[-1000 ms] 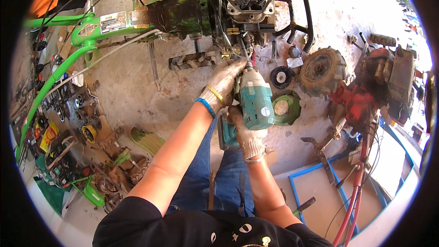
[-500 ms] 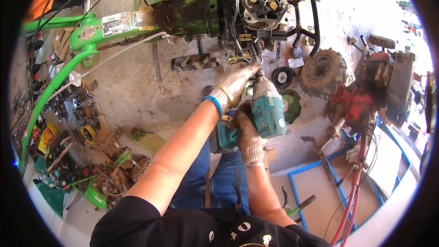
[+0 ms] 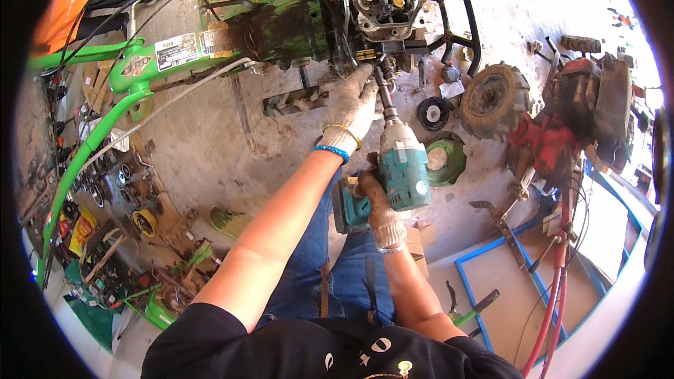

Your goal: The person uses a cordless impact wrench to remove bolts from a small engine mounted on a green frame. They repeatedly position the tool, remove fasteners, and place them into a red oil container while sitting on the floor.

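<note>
At the left, a green metal bar (image 3: 88, 142) curves down past parts strewn on the floor (image 3: 203, 119). Further right, the left hand (image 3: 351, 107), gloved, reaches up and slightly right from a nearly straight arm, back upward, its fingers extended toward the underside of the engine (image 3: 390, 3); whether they grip anything cannot be told. Next, the right hand (image 3: 380, 210), also gloved, is closed around the handle of a teal power drill (image 3: 405, 168), its forearm rising from the lower right with the elbow bent. The drill is held in front of the knees, below the engine. Its long axis slants slightly, nose up and left, away from the person; the dark shaft (image 3: 384, 95) points at the engine's lower parts, just beside the left fingers. The handle juts left, ending in the battery (image 3: 349, 205). Rightward stand a muddy wheel (image 3: 495, 100) and a red machine (image 3: 551, 137).
</note>
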Motion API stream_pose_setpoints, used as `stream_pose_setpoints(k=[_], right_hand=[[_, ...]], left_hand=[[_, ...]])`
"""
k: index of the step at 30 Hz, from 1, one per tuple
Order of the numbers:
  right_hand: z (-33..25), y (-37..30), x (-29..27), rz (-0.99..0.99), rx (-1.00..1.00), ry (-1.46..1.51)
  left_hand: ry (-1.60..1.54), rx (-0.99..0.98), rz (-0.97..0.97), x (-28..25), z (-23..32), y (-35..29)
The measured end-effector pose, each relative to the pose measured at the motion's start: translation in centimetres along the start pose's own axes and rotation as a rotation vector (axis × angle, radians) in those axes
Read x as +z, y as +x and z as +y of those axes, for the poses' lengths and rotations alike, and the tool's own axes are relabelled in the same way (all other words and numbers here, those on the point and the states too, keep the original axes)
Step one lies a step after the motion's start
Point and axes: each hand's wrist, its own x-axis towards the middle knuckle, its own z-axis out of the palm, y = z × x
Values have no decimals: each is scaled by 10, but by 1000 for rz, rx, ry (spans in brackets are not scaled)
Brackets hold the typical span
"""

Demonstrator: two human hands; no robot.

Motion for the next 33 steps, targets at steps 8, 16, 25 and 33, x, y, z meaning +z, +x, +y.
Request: stream_pose_setpoints(k=[8,16,25,33], right_hand=[[-2,-4,-23,-49,-150,-277],[-2,-34,-53,-64,30,-15],[9,-45,-146,-125,-646,-956],[43,-65,-234,-166,-96,-448]], left_hand=[[525,-96,-166,0,24,29],[807,-190,-111,12,49,41],[967,-81,14,18,57,23],[1056,287,253,22,26,5]])
